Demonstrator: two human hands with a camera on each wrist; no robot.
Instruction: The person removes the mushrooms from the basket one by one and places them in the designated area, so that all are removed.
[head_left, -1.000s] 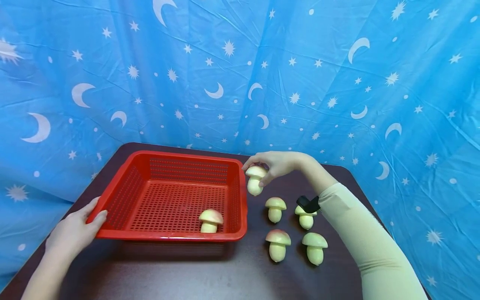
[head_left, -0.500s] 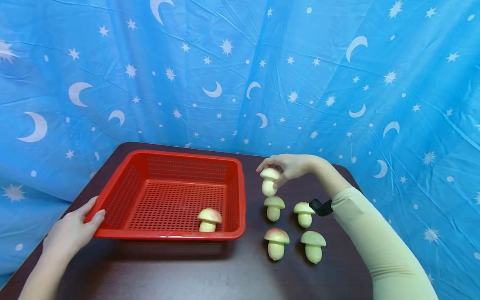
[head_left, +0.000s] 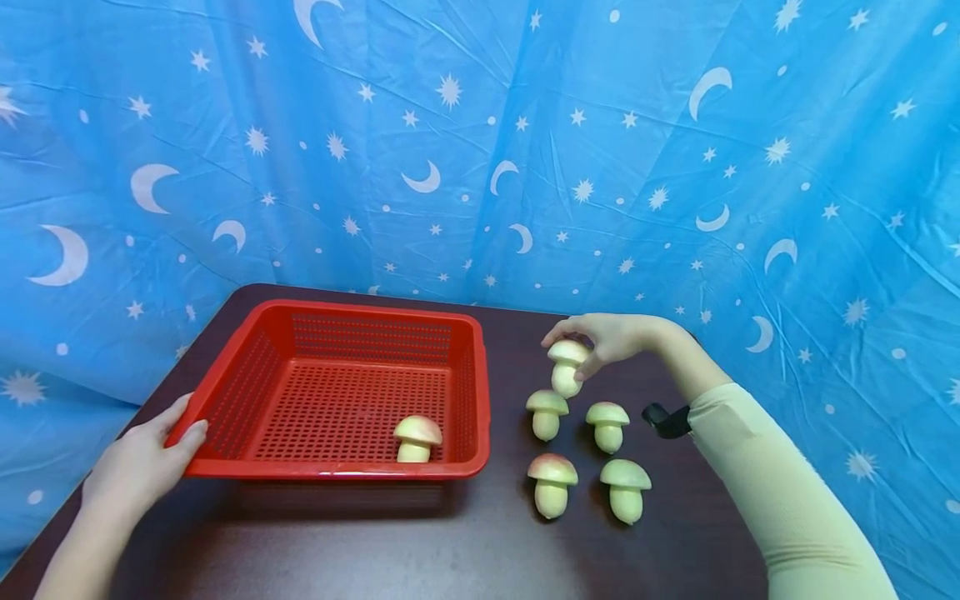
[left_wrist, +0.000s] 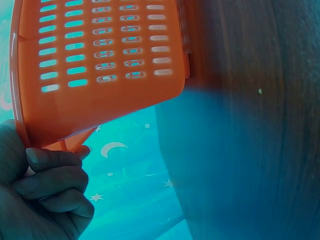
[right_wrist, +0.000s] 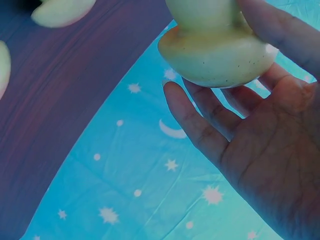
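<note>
My left hand (head_left: 138,467) grips the left rim of a red plastic basket (head_left: 337,472), with the thumb over the edge and fingers curled below, as the left wrist view shows. One toy mushroom (head_left: 417,435) with a pinkish cap lies inside, near the front right corner. My right hand (head_left: 611,337) pinches a pale toy mushroom (head_left: 567,367) between thumb and fingers, cap up, to the right of the basket. In the right wrist view the held mushroom (right_wrist: 215,55) has small dark specks on its cap.
On the dark table (head_left: 360,558), right of the basket, several more mushrooms lie in two rows: two behind (head_left: 546,414), a pink-capped one (head_left: 552,485) and a greenish one (head_left: 626,490) in front. A blue curtain (head_left: 480,150) with moons and stars hangs behind.
My right hand has moved rightward, away from the basket's right rim, with the mushroom in its grip. My left hand stays on the basket rim.
</note>
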